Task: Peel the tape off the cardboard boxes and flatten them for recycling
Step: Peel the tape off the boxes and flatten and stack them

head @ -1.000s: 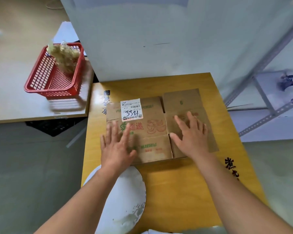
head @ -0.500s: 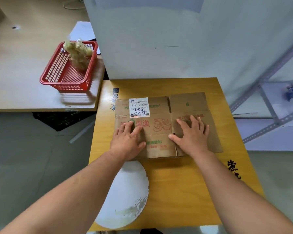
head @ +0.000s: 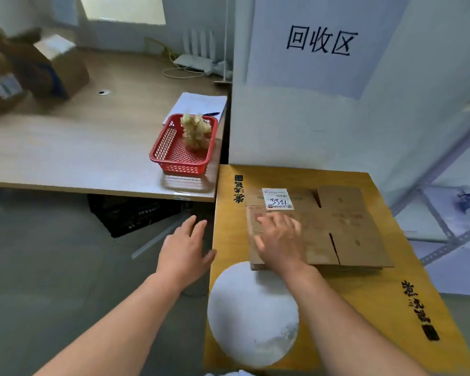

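Note:
A flattened brown cardboard box (head: 345,226) lies on the yellow table (head: 364,302), with a white shipping label (head: 277,198) near its far left corner. My right hand (head: 278,238) rests flat on the box's left part, fingers straight. My left hand (head: 186,246) hovers off the table's left edge, above the floor, fingers relaxed and holding nothing. More cardboard boxes (head: 25,69) stand blurred at the far left of the wooden desk (head: 65,147).
A red plastic basket (head: 183,147) holding a wad of crumpled tape (head: 196,128) sits at the desk's right end, beside white papers (head: 198,104). A white round patch (head: 253,313) marks the yellow table's near left. A grey panel with black characters (head: 320,43) stands behind. Metal shelving (head: 445,213) is at right.
My left hand has come off the box and moved left past the table edge. My right hand has slid from the box's right part to its left. The view has swung left and up.

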`<state>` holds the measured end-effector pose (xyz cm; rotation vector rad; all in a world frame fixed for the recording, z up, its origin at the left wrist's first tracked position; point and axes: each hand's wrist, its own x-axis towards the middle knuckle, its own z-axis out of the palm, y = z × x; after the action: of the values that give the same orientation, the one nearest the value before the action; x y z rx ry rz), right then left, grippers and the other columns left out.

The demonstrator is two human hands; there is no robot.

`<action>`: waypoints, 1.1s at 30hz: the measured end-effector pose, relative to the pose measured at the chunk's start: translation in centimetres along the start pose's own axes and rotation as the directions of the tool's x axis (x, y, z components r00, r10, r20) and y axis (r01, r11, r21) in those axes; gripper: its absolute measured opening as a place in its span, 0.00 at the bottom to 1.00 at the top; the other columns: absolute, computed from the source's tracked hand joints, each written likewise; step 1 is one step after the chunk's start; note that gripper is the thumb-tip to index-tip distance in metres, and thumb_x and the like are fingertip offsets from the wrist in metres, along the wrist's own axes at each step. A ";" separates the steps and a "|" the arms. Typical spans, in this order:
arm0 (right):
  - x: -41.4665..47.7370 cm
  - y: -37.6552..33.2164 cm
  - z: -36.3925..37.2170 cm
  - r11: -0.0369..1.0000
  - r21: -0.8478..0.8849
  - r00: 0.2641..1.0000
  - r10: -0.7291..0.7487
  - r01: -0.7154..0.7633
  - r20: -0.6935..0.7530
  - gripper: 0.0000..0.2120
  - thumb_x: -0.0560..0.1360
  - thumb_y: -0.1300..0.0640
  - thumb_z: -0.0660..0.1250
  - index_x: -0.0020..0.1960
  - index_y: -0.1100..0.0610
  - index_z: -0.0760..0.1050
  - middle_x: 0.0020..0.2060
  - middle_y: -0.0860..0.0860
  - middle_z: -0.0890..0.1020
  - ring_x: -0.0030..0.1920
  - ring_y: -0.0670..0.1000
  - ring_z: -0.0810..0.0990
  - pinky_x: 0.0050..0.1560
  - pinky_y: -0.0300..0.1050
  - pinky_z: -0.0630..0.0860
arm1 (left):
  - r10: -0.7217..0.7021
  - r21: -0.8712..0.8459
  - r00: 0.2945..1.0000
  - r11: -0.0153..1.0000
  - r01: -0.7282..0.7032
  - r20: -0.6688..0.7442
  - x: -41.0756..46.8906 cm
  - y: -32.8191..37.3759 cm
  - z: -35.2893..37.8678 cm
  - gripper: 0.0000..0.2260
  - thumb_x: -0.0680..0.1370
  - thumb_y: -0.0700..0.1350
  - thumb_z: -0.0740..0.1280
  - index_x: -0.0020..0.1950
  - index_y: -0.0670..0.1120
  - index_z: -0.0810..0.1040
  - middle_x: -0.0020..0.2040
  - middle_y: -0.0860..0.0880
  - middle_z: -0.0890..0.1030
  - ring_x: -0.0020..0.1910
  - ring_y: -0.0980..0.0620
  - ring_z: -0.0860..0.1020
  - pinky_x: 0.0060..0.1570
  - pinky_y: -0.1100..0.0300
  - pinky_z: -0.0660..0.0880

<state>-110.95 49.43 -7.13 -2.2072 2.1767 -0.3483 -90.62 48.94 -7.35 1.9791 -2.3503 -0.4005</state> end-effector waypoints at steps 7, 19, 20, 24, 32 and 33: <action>1.5 -16.7 2.1 0.963 0.034 0.954 -0.270 0.268 0.132 0.15 0.80 0.50 0.56 0.63 0.52 0.72 0.57 0.50 0.77 0.56 0.53 0.76 0.50 0.45 0.73 | -0.225 -0.043 0.973 0.974 0.223 -0.056 -6.4 -15.7 -2.7 0.28 0.79 0.60 0.59 0.76 0.51 0.59 0.74 0.51 0.63 0.70 0.51 0.67 0.65 0.57 0.66; 4.6 -39.2 6.0 0.793 0.107 0.772 -0.609 0.600 0.182 0.14 0.81 0.49 0.54 0.60 0.53 0.73 0.53 0.49 0.77 0.53 0.52 0.78 0.51 0.47 0.75 | -0.516 -0.020 0.838 0.853 0.521 -0.176 -11.4 -32.7 -5.4 0.29 0.79 0.61 0.57 0.76 0.49 0.59 0.68 0.50 0.70 0.65 0.49 0.70 0.59 0.57 0.66; 5.1 -40.6 6.4 0.783 0.114 0.760 -0.621 0.611 0.190 0.14 0.81 0.49 0.54 0.59 0.53 0.73 0.53 0.49 0.78 0.53 0.52 0.78 0.51 0.47 0.75 | -0.533 -0.024 0.828 0.843 0.537 -0.175 -11.4 -33.8 -5.6 0.29 0.79 0.61 0.57 0.76 0.49 0.59 0.67 0.49 0.71 0.64 0.49 0.71 0.59 0.57 0.67; 7.8 -45.2 8.3 0.753 0.128 0.727 -0.657 0.646 0.200 0.13 0.80 0.50 0.54 0.57 0.53 0.74 0.50 0.48 0.78 0.50 0.52 0.78 0.48 0.48 0.76 | -0.586 -0.031 0.789 0.806 0.592 -0.186 -10.3 -38.3 -6.6 0.29 0.80 0.61 0.57 0.76 0.49 0.57 0.65 0.49 0.73 0.63 0.49 0.71 0.58 0.56 0.67; 18.7 -55.5 11.9 0.690 0.144 0.659 -0.722 0.710 0.209 0.13 0.80 0.50 0.54 0.54 0.54 0.74 0.49 0.49 0.79 0.48 0.54 0.78 0.49 0.47 0.76 | -0.657 -0.068 0.731 0.750 0.657 -0.183 -2.7 -49.1 -10.6 0.26 0.80 0.61 0.56 0.74 0.50 0.60 0.64 0.50 0.73 0.64 0.50 0.71 0.58 0.57 0.69; 20.5 -56.6 12.0 0.690 0.140 0.662 -0.722 0.710 0.200 0.13 0.80 0.50 0.54 0.56 0.54 0.74 0.50 0.49 0.79 0.49 0.55 0.78 0.50 0.46 0.74 | -0.656 -0.062 0.731 0.751 0.658 -0.186 -1.2 -50.5 -11.5 0.25 0.80 0.61 0.56 0.73 0.50 0.61 0.64 0.51 0.73 0.64 0.50 0.71 0.59 0.57 0.69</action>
<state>-53.11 28.89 -6.17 -2.8084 1.0659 -0.1143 -39.54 40.55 -7.38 2.6692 -1.4598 -0.1889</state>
